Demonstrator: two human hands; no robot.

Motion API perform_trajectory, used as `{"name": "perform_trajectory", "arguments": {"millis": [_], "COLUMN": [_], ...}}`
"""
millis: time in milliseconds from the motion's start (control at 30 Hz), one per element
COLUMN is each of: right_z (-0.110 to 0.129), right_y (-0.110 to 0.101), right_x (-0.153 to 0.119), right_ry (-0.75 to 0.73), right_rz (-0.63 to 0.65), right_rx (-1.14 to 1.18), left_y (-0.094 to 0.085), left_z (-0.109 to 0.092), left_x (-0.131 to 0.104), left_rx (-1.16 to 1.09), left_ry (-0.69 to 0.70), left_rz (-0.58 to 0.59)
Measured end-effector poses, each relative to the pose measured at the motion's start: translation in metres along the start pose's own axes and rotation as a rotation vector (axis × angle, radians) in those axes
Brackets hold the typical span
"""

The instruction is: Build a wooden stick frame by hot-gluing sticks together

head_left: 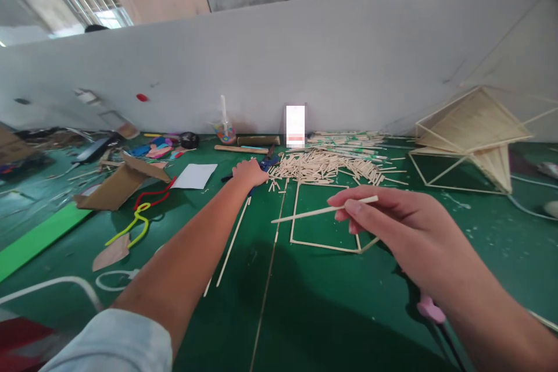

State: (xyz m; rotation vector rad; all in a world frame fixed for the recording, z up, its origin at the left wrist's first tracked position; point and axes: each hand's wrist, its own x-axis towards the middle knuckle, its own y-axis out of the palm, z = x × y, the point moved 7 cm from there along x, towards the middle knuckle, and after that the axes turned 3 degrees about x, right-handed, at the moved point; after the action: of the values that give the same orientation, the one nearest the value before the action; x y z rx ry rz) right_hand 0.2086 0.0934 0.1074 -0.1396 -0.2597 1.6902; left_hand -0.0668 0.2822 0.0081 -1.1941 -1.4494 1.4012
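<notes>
A stick (pixel 305 214) is pinched by the fingers of the right hand (pixel 394 218), unattached, above the square (pixel 325 246), whose near corners look joined. Whether the pliers (pixel 271 160) are gripped by the left hand (pixel 250 174) cannot be told. Loose pieces (pixel 322 167) are left unused.

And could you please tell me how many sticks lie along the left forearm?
2: one long stick just beside the left forearm, and a second stick with only its near end showing past the forearm's edge. More may be hidden beneath.
</notes>
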Motion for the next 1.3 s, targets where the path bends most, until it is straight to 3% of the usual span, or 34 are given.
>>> {"name": "perform_trajectory", "arguments": {"millis": [133,267,367,433,533,633,800,933,1100,1200,1300], "right_z": [-0.005,-0.01,-0.015,-0.018,-0.023,-0.025,-0.018,-0.017,-0.026,-0.037,-0.043], "right_y": [-0.005,-0.003,0.001,0.002,0.003,0.002,0.005,0.015,0.037,0.053,0.07], "right_x": [0.008,0.014,0.017,0.019,0.021,0.02,0.014,0.009,0.008,0.008,0.009], "right_ry": [0.047,0.064,0.085,0.102,0.117,0.12,0.094,0.112,0.144,0.178,0.086], "right_rz": [0.039,0.063,0.091,0.107,0.118,0.109,0.046,0.006,0.065,0.132,0.211], "right_rx": [-0.154,-0.181,-0.215,-0.224,-0.212,-0.164,-0.035,0.15,0.211,0.105,0.017], "left_y": [0.001,-0.025,-0.054,-0.062,-0.054,-0.034,-0.029,-0.03,-0.021,-0.019,-0.015], "left_z": [-0.003,-0.019,-0.036,-0.042,-0.042,-0.033,-0.027,-0.022,-0.023,-0.024,-0.029], "left_x": [-0.002,-0.028,-0.078,-0.12,-0.179,-0.211,-0.217,-0.21,-0.213,-0.214,-0.215], "left_rx": [-0.003,-0.073,-0.173,-0.25,-0.465,-0.656,-0.738,-0.788,-0.777,-0.792,-0.835], "left_ry": [0.032,0.117,0.253,0.357,0.552,0.657,0.727,0.63,0.617,0.593,0.627], "left_rz": [-0.041,-0.143,-0.303,-0.359,-0.335,-0.244,-0.234,-0.181,-0.036,0.001,0.069]}}
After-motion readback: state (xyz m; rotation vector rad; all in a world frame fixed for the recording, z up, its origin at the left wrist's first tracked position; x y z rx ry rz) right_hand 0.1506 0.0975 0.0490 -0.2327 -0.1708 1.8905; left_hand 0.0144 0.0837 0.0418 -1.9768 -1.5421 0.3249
